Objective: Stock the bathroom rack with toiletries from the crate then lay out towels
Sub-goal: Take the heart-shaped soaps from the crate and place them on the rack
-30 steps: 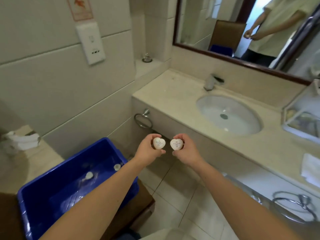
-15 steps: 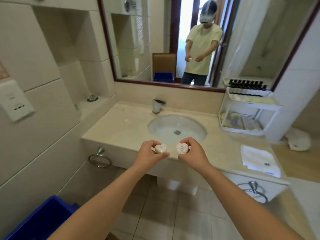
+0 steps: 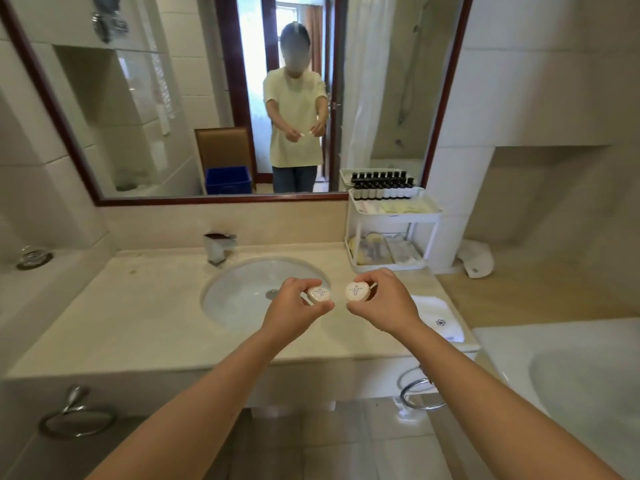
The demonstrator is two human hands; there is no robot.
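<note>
My left hand (image 3: 294,308) pinches a small white heart-shaped soap (image 3: 319,294) over the front of the sink. My right hand (image 3: 386,301) pinches a second white heart-shaped soap (image 3: 358,292) beside it. Both soaps face me, a short gap between them. The white two-tier rack (image 3: 393,233) stands on the counter behind and to the right of my hands. Its top shelf holds several small dark bottles (image 3: 382,188) and pale packets; its lower shelf holds more packets. A folded white towel (image 3: 438,320) lies on the counter right of my right hand.
A round sink (image 3: 242,296) with a chrome tap (image 3: 218,249) sits in the beige counter (image 3: 138,317). A mirror (image 3: 173,116) above shows a person and the blue crate on a chair. Towel rings (image 3: 78,415) hang under the counter. A white bathtub (image 3: 571,382) lies at the right.
My view has swung up and right from the blue crate to the sink and rack. Both hands, each still holding a soap, have moved forward over the counter.
</note>
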